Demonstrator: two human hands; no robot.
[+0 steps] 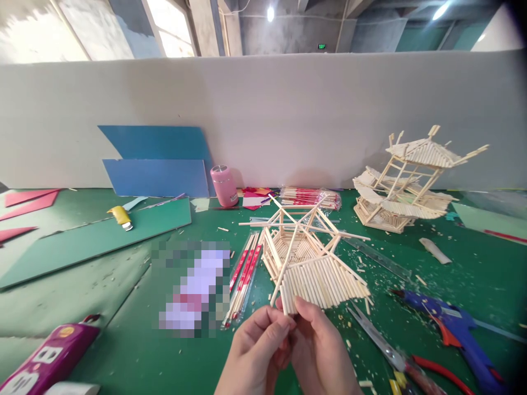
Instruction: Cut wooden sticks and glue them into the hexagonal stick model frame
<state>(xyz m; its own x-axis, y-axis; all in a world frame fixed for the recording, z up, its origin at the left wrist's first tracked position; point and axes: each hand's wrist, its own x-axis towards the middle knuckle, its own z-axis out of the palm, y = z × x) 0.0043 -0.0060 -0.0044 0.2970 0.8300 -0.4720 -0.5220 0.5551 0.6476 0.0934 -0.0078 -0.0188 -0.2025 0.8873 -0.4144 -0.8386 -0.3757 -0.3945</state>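
A hexagonal roof model of thin wooden sticks (307, 258) lies on the green table, its near panel of sticks reaching toward me. My left hand (257, 351) and my right hand (321, 351) are together at that panel's near edge. Both hands pinch its lower corner with thumbs and forefingers, and the other fingers are curled. What the fingertips grip beyond the stick edge is hidden.
A finished stick pavilion (405, 184) stands at the back right. A blue glue gun (457, 329), red-handled scissors (395, 356) and a ruler (376, 255) lie at the right. Packets of sticks (245, 277), a pink can (224, 185), a yellow knife (121, 216) and blue boards (158, 162) lie left.
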